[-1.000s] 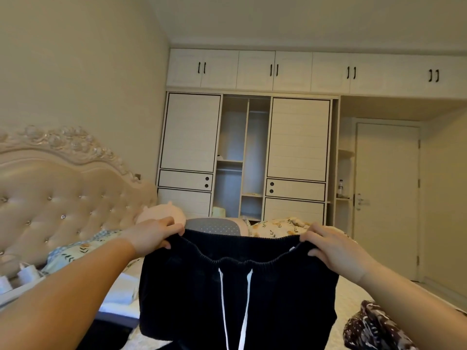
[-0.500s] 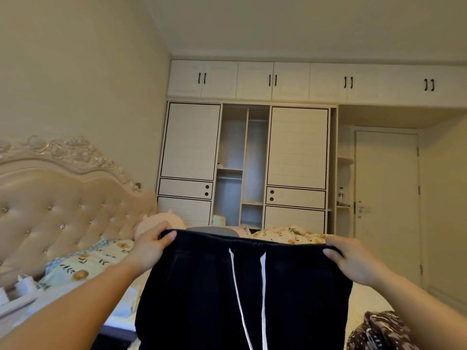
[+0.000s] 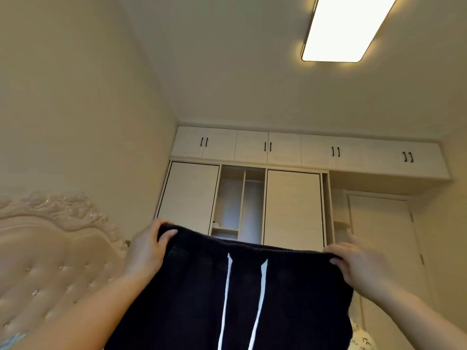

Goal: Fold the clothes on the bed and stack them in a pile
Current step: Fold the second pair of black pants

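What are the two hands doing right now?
Left hand: grips the dark shorts at one waistband corner.
Right hand: grips the other waistband corner.

2 bare forearms, no sleeves, left hand (image 3: 145, 251), right hand (image 3: 358, 266).

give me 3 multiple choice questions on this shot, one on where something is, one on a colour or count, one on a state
1. Where do the hands hold the black shorts?
A. at the hem
B. at the two ends of the waistband
C. by the drawstrings

2. How many white drawstrings hang down the front?
A. one
B. two
C. four

3. What state are the shorts in?
A. held up, spread open
B. folded in half
C. rolled into a ball

Key:
1 B, the left hand and right hand each grip a waistband corner.
2 B, two white cords hang side by side below the waistband.
3 A, the fabric hangs flat and unfolded between both hands, in front of the wardrobe.
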Action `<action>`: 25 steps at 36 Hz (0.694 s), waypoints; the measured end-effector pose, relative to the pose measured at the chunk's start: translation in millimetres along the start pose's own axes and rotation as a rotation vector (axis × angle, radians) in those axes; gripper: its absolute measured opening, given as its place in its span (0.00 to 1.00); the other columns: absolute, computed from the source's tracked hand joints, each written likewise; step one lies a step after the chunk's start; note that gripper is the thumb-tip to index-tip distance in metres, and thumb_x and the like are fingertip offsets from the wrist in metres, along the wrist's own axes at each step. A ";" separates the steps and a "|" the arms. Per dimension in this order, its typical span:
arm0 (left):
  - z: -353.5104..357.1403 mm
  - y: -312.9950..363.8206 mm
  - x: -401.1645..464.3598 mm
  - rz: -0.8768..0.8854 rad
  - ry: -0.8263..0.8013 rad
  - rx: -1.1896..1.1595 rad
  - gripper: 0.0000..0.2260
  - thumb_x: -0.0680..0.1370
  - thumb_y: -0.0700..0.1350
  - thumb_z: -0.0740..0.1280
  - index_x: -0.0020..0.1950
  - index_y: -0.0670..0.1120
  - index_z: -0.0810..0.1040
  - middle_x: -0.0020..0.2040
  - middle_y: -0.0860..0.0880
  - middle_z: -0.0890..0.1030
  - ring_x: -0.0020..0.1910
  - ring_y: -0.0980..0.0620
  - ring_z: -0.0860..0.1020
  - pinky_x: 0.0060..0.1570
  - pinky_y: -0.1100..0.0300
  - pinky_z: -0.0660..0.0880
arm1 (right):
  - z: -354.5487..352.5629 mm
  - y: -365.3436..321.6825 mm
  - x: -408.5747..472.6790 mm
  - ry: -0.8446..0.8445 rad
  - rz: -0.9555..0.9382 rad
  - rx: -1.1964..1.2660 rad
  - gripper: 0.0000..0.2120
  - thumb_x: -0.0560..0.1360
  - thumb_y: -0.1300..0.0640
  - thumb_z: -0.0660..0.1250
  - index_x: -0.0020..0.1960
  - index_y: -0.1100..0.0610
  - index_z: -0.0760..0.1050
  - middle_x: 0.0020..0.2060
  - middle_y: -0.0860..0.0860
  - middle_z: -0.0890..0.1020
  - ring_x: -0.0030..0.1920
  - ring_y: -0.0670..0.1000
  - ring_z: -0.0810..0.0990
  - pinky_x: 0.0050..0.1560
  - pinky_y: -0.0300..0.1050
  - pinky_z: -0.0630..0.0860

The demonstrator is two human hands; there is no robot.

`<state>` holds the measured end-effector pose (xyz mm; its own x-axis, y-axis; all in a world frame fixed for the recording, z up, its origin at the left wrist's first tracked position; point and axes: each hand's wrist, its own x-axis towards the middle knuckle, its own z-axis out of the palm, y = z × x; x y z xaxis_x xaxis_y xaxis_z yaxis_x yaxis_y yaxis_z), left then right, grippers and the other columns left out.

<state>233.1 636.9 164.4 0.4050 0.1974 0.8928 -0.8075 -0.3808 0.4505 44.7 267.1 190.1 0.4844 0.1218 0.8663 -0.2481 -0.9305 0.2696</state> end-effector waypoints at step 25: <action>70.1 89.2 -40.5 -0.442 -0.650 -1.109 0.13 0.78 0.42 0.62 0.60 0.39 0.78 0.49 0.43 0.83 0.45 0.54 0.82 0.42 0.63 0.78 | -27.8 -81.3 34.9 -0.093 -0.030 0.795 0.17 0.74 0.65 0.69 0.39 0.42 0.81 0.43 0.47 0.73 0.45 0.42 0.74 0.51 0.38 0.73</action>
<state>174.7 531.6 168.7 0.5961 -0.4630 0.6559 -0.3511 0.5844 0.7316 58.4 356.6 210.0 0.5584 0.1536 0.8152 0.4212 -0.8991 -0.1191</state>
